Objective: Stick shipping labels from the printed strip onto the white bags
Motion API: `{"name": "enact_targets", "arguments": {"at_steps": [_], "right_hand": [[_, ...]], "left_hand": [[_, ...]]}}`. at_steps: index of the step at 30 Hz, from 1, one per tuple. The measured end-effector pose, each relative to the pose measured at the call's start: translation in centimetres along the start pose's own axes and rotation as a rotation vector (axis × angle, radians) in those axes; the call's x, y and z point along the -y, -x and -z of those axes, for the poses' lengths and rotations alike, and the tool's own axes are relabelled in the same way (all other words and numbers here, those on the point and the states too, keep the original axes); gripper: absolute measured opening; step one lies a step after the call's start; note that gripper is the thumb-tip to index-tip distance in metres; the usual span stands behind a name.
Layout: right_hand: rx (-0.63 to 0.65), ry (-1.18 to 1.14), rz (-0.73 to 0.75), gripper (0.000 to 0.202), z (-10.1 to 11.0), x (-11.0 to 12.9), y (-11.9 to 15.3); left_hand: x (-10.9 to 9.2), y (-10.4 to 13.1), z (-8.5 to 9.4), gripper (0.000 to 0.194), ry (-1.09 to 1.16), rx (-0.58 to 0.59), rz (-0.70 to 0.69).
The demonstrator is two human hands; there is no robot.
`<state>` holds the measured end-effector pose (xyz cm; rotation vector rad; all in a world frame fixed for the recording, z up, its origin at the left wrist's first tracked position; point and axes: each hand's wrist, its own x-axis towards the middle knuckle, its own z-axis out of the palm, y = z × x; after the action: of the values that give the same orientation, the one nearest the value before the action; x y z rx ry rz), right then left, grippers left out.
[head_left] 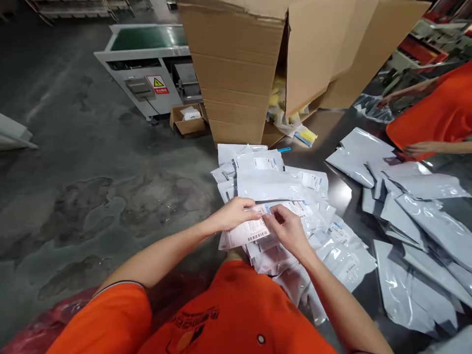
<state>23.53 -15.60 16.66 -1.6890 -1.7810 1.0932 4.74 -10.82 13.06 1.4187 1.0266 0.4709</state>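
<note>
A printed shipping label sheet (pixel 246 235) with a barcode along its lower edge is held in front of my body. My left hand (pixel 233 214) grips its upper left part, thumb on top. At the sheet's upper right corner, my right hand (pixel 289 227) pinches with thumb and index finger; whether one sheet or a stack is there, I cannot tell. Beneath and beyond both hands lies a heap of white plastic mailer bags (pixel 267 184), several with printed labels stuck on. The label sheet partly covers the mailers under it.
A large open cardboard box (pixel 236 73) stands beyond the heap, with yellow items in clear bags. More grey-white mailers (pixel 416 211) spread over the dark table (pixel 341 189) at right, near a co-worker's hand (pixel 424 148). A green-belted conveyor (pixel 147 38) and small carton (pixel 190 128) are at left.
</note>
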Motion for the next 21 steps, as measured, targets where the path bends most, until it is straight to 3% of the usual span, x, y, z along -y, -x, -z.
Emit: {"name": "enact_targets", "arguments": {"at_steps": [4,7,9,12,14,15,18,21], "right_hand": [[-0.042,0.010,-0.007,0.027,1.2,-1.0,-3.0],[-0.270,0.092,-0.032,0.027,3.3,-3.4,-7.8],[-0.363,0.248,-0.103,0.027,4.6,-5.8,-11.2],[-0.191,0.618,-0.289,0.034,5.2,-8.9,-14.7],[-0.037,0.846,-0.426,0.052,5.0,-9.8,-15.3],[-0.020,0.930,-0.467,0.063,4.7,-9.8,-15.1],[-0.100,0.985,-0.359,0.077,2.8,-8.5,-13.9],[0.045,0.882,-0.194,0.071,-0.9,-7.5,-13.2]], "left_hand": [[1.2,-1.8,2.8,0.038,-0.025,-0.013,0.054],[2.6,-3.7,6.6,0.023,0.050,0.026,0.131],[4.3,-5.3,9.2,0.027,0.098,0.062,0.235],[8.2,-7.2,12.6,0.024,0.136,0.062,0.388],[11.0,-7.6,14.4,0.020,0.192,0.048,0.469],[12.2,-7.5,15.2,0.018,0.236,0.029,0.514],[14.3,-6.8,16.7,0.016,0.477,-0.087,0.586],[13.5,-7.3,15.5,0.013,0.800,-0.236,0.463]]}}
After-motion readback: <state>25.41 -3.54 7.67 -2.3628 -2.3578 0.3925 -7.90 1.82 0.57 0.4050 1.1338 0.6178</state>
